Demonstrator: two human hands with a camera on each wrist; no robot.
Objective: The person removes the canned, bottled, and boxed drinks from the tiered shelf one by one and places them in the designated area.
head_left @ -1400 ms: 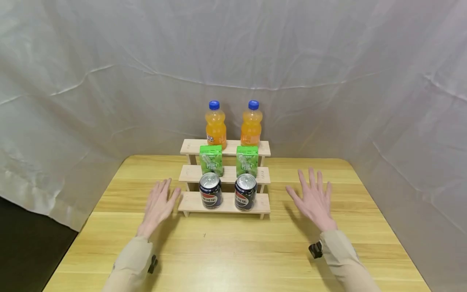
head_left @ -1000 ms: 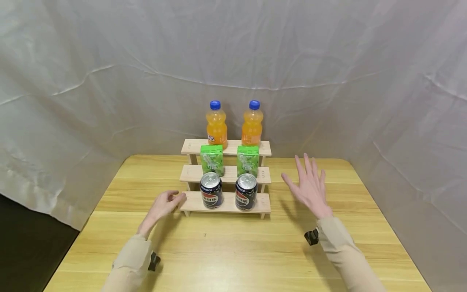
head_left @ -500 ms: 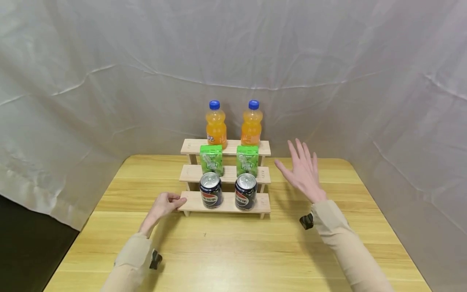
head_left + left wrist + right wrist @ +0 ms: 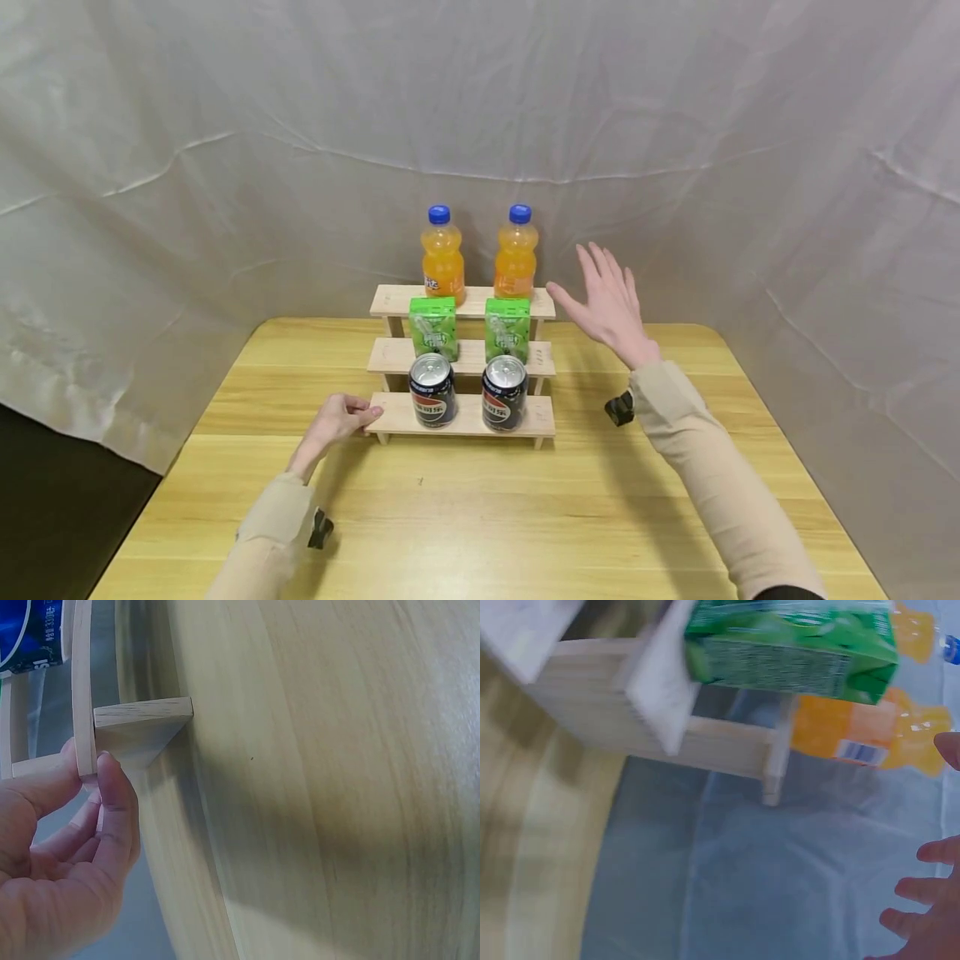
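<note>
A three-step wooden display rack (image 4: 390, 414) stands on the table. My left hand (image 4: 336, 422) pinches the left end of its lowest shelf, thumb on top and fingers below, as the left wrist view shows. My right hand (image 4: 609, 312) is raised with fingers spread, holding nothing, just right of the top shelf. Nearest to it is the right orange soda bottle (image 4: 516, 260); the left orange soda bottle (image 4: 443, 260) stands beside that one. Two green juice boxes (image 4: 507, 332) are on the middle step. Two dark cola cans (image 4: 505, 395) stand upright on the lowest.
A light wood table (image 4: 480, 517) carries the rack near its back edge. Grey cloth (image 4: 300, 167) hangs behind and along both sides. Black camera mounts (image 4: 320, 529) sit on both wrists. A dark area (image 4: 60, 508) lies beyond the table at lower left.
My left hand has moved right from beside the rack, its fingers closing on the lowest shelf's end. My right hand has moved forward and left toward the top shelf. The drinks stay in place.
</note>
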